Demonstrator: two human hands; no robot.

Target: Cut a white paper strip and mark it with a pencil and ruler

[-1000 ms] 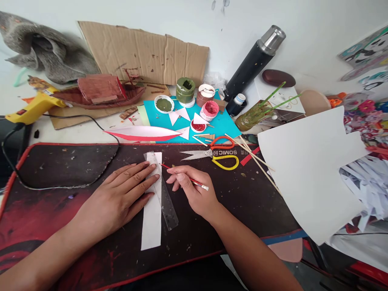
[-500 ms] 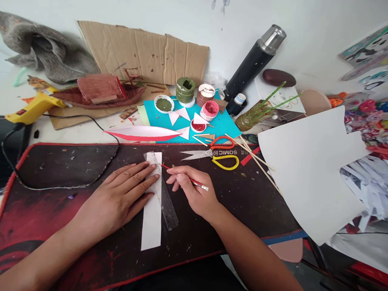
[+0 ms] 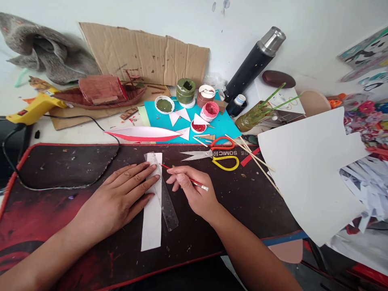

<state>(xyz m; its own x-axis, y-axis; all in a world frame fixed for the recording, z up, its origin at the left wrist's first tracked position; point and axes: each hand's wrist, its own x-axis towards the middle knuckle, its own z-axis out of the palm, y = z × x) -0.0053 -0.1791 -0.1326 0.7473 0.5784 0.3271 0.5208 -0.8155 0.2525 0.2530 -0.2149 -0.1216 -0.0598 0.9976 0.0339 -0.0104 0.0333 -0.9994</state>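
Note:
My left hand (image 3: 123,196) lies flat with fingers outstretched, its fingertips pressing a clear ruler (image 3: 170,214) onto a white paper strip (image 3: 151,232). The ruler crosses the strip at a slant. Between the fingers of my right hand (image 3: 194,188) is a red pencil (image 3: 197,183), its tip at the strip's right edge near the top of the ruler. Just beyond the hands rest scissors (image 3: 209,154) with one orange and one yellow handle, blades apart. A paper boat shape (image 3: 142,133), white inside with a red edge, lies farther back.
Open paint jars (image 3: 185,91) and white paper triangles stand on a blue sheet (image 3: 151,111). A brown model boat (image 3: 100,93) and yellow glue gun (image 3: 33,107) are at back left. Thin sticks (image 3: 257,157) and a large white sheet (image 3: 309,169) lie right. A black flask (image 3: 254,60) leans behind.

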